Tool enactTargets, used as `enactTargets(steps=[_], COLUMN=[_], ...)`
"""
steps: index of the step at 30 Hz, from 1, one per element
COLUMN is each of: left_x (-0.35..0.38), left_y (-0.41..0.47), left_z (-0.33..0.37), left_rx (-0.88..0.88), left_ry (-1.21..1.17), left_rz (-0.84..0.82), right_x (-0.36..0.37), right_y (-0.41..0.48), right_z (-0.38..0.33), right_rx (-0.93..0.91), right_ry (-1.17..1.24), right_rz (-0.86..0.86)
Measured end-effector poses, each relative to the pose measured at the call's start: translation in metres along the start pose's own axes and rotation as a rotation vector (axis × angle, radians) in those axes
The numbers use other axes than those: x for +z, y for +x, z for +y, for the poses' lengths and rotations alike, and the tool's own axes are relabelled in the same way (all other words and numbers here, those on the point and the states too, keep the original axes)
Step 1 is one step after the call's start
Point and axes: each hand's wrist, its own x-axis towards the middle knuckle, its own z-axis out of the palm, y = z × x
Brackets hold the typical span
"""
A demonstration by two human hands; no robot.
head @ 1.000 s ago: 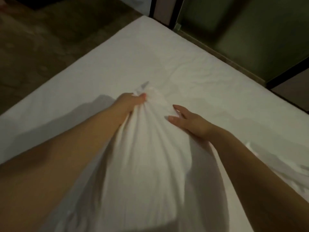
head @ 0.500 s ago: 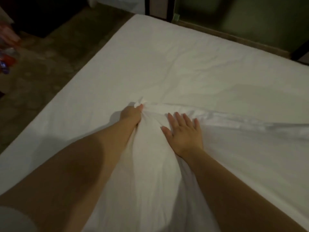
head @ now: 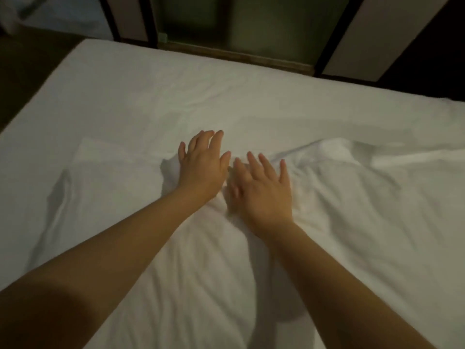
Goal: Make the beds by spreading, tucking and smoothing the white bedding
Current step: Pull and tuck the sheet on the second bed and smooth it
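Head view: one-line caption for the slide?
Left hand and right hand, both open, side by side on the rumpled white bedding atop the sheeted mattress.

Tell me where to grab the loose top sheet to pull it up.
Pinch the raised fold on the loose sheet's far edge, right of the right hand. It stands bunched above the flat bed, so fingers from above can likely close round it.

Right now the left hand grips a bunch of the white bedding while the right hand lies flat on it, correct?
No. The head view shows the left hand open, fingers spread over the white bedding; the right hand does lie flat.
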Motion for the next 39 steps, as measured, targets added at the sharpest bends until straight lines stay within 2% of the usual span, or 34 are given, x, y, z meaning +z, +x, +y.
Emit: enactTargets(steps=[4, 9, 13, 16, 21, 24, 29, 32, 35, 37, 39], left_x=[0.020, 0.053, 0.104, 0.131, 0.129, 0.121, 0.115, 0.099, 0.066, 0.051, 0.056], left_y=[-0.011, -0.004, -0.011, -0.020, -0.025, -0.020, 0.006, 0.016, 0.046, 0.063, 0.070], left_z=[0.061, 0.178, 0.266, 0.287, 0.287, 0.294, 0.309, 0.314, 0.327, 0.341, 0.352], left_rx=[0.171, 0.320, 0.313, 0.295, 0.272, 0.212, 0.069, 0.021, -0.080, -0.148, -0.177], left_ry=[-0.019, -0.078, -0.031, 0.012, 0.082, -0.014, 0.025, -0.191, -0.280, -0.209, 0.054], left_rz=[-0.073, -0.235, -0.166, -0.097, -0.105, -0.105, -0.243, -0.063, 0.172, 0.180, 0.068], right_x=[-0.020, -0.029, -0.023, -0.016, -0.004, -0.003, -0.009, -0.016, -0.025, -0.034, -0.039], right_y=[-0.046, -0.071, -0.102, -0.123, -0.127, -0.129, -0.142, -0.157, -0.169, -0.172, -0.170], right_z=[0.122, 0.239, 0.333, 0.391, 0.414, 0.419, 0.446, 0.456, 0.465, 0.476, 0.486], right_rx=[0.110, 0.094, 0.098, 0.077, 0.062, 0.076, 0.119, 0.163, 0.232, 0.307, 0.355], right_ry=[-0.097, -0.095, -0.046, -0.080, -0.075, -0.032, -0.024, -0.037, -0.082, -0.099, -0.080], right_rz=[0.136, 0.195, 0.169, 0.093, 0.059, 0.070, 0.082, 0.053, 0.010, 0.041, 0.018])
